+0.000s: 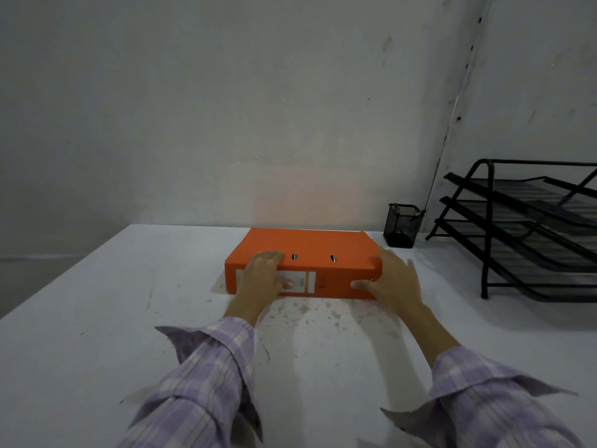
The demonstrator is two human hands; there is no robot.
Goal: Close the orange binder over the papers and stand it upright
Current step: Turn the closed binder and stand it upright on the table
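Observation:
The orange binder (310,247) lies flat and closed on the white table (97,318), its spine with a white label facing me. No papers show; the cover hides them. My left hand (263,276) grips the spine's left part, fingers over the top edge and thumb on the label. My right hand (392,279) clasps the binder's right end, with its fingers along the side and the thumb on the spine.
A black mesh pen cup (400,226) stands just behind the binder's right corner. A black three-tier paper tray rack (517,227) fills the right side of the table. A grey wall rises directly behind the table's far edge.

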